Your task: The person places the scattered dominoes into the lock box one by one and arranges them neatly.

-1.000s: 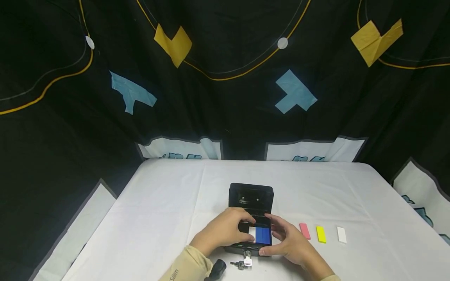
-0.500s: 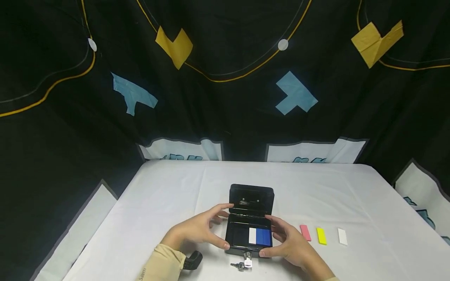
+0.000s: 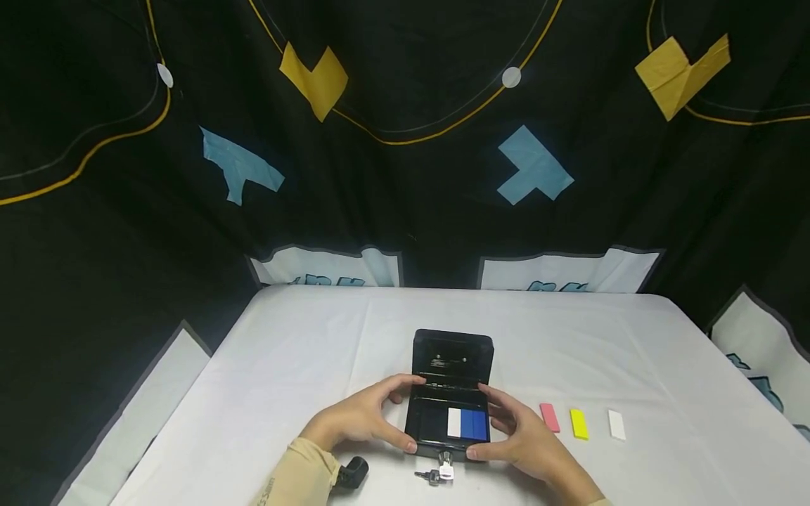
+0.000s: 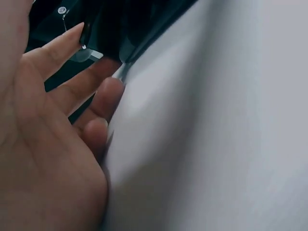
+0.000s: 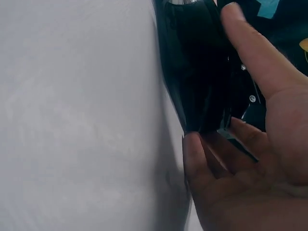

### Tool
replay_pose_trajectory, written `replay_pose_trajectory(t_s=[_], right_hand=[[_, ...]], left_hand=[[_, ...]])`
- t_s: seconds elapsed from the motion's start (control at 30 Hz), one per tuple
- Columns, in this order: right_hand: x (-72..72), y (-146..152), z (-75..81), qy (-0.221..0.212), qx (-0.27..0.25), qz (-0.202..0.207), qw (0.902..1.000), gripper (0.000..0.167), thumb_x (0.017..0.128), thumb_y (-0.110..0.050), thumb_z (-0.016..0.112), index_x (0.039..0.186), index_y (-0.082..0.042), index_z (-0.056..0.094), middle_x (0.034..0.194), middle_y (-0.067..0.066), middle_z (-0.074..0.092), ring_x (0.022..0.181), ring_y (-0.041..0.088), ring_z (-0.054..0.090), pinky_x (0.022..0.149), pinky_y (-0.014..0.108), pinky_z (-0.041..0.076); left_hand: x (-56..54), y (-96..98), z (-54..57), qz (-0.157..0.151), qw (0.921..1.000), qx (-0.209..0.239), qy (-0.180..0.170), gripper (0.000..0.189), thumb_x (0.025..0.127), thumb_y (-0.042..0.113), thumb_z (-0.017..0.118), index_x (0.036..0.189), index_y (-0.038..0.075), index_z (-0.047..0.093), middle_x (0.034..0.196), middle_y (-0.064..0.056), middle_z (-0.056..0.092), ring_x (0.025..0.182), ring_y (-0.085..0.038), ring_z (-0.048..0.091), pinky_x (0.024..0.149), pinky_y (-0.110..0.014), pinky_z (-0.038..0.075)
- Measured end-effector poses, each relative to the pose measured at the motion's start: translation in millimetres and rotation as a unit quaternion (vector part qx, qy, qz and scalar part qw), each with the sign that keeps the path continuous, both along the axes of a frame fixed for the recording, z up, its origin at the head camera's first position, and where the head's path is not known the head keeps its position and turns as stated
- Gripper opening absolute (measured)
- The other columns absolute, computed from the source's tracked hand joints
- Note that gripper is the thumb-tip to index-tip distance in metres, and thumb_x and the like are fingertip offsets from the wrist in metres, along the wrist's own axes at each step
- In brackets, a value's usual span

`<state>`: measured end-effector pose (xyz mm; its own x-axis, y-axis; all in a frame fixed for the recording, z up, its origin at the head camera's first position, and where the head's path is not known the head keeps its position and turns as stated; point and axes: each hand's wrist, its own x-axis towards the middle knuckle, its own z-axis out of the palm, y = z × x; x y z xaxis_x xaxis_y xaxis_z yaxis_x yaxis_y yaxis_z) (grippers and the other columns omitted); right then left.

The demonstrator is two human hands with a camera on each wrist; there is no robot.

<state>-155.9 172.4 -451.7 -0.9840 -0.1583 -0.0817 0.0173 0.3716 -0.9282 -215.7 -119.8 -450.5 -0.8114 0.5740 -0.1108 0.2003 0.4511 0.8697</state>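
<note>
A black cash box (image 3: 425, 450) sits on the white table with its lid (image 3: 452, 351) raised toward the back. Inside, on the right, a white strip-like block (image 3: 454, 423) lies beside blue blocks (image 3: 474, 424); the left part of the floor is bare black. My left hand (image 3: 357, 422) holds the box's left side, thumb at the front corner, index finger near the hinge. On the opposite side my right hand (image 3: 522, 437) grips it likewise, thumb at the front right corner. Both wrist views show fingers around the dark box wall (image 5: 192, 67). Keys (image 3: 433, 478) hang at the front lock (image 3: 446, 464).
To the right of the box, a pink block (image 3: 549, 417), a yellow block (image 3: 579, 424) and a white block (image 3: 616, 424) lie in a row on the white tablecloth (image 3: 304, 351). A dark patterned curtain (image 3: 405, 197) hangs behind the table.
My left hand has come out from over the white block inside the box and moved left to the box's left side. My right hand stays on the right side.
</note>
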Motion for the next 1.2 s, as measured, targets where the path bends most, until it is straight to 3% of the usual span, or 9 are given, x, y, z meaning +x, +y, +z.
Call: replay_pose_trajectory(t_s=[0.17, 0.23, 0.43, 0.6, 0.8, 1.0, 1.2], right_hand=[[-3.0, 19, 6.3, 0.021, -0.026, 0.013, 0.9994, 0.092, 0.062, -0.012, 0.097, 0.142, -0.001, 0.052, 0.141, 0.024, 0.054, 0.118, 0.037, 0.062, 0.092, 0.038, 0.053], [-4.2, 30, 12.7, 0.036, -0.014, 0.006, 0.9992, 0.084, 0.063, -0.012, 0.096, 0.136, 0.001, 0.057, 0.136, 0.023, 0.058, 0.113, 0.034, 0.064, 0.089, 0.037, 0.054], [-7.7, 66, 26.9, 0.041, 0.121, -0.056, 0.9902, 0.079, 0.059, -0.016, 0.098, 0.129, 0.0, 0.065, 0.125, 0.018, 0.065, 0.107, 0.033, 0.065, 0.09, 0.045, 0.053], [-10.6, 89, 27.9, 0.031, 0.209, -0.049, 0.9761, 0.073, 0.061, -0.018, 0.097, 0.126, 0.0, 0.067, 0.126, 0.022, 0.064, 0.115, 0.041, 0.061, 0.098, 0.056, 0.045], [-17.5, 91, 22.2, 0.022, 0.286, -0.031, 0.9575, 0.065, 0.066, -0.023, 0.094, 0.121, 0.0, 0.069, 0.127, 0.024, 0.062, 0.125, 0.048, 0.05, 0.103, 0.063, 0.037], [-19.4, 88, 18.1, 0.028, 0.306, -0.025, 0.9512, 0.05, 0.07, -0.018, 0.092, 0.114, -0.004, 0.074, 0.121, 0.019, 0.066, 0.123, 0.047, 0.052, 0.102, 0.063, 0.038], [-15.9, 87, 16.1, 0.039, 0.309, -0.032, 0.9497, 0.048, 0.07, -0.022, 0.092, 0.111, -0.006, 0.075, 0.118, 0.016, 0.067, 0.12, 0.045, 0.055, 0.101, 0.063, 0.039]], left_hand=[[-1.2, 0.9, -1.3, 0.003, 1.0, 0.001, -0.008, 0.095, 0.063, 0.028, 0.098, 0.144, 0.041, 0.049, 0.139, 0.007, 0.048, 0.122, -0.022, 0.045, 0.102, -0.055, 0.035], [-1.1, 1.4, -0.8, 0.004, 1.0, 0.001, -0.006, 0.096, 0.063, 0.027, 0.098, 0.144, 0.041, 0.049, 0.139, 0.007, 0.048, 0.122, -0.022, 0.045, 0.102, -0.055, 0.036], [-1.3, 1.7, 1.8, 0.001, 1.0, 0.001, 0.0, 0.096, 0.063, 0.024, 0.097, 0.144, 0.042, 0.049, 0.136, 0.006, 0.048, 0.121, -0.022, 0.044, 0.101, -0.054, 0.037], [-2.0, 1.2, 1.6, -0.002, 1.0, 0.002, -0.002, 0.096, 0.063, 0.023, 0.098, 0.144, 0.04, 0.049, 0.136, 0.006, 0.048, 0.121, -0.022, 0.044, 0.101, -0.054, 0.037], [-1.7, 1.0, 2.1, -0.001, 1.0, 0.001, 0.0, 0.096, 0.064, 0.024, 0.097, 0.144, 0.04, 0.048, 0.139, 0.005, 0.047, 0.122, -0.023, 0.044, 0.103, -0.056, 0.036], [-0.2, 1.5, 0.2, 0.004, 1.0, -0.003, -0.003, 0.097, 0.064, 0.027, 0.097, 0.145, 0.041, 0.047, 0.139, 0.005, 0.047, 0.123, -0.023, 0.044, 0.103, -0.058, 0.035], [2.3, 1.1, -2.7, 0.007, 0.9999, -0.009, -0.004, 0.097, 0.064, 0.031, 0.097, 0.146, 0.042, 0.046, 0.138, 0.004, 0.047, 0.124, -0.024, 0.044, 0.103, -0.058, 0.035]])
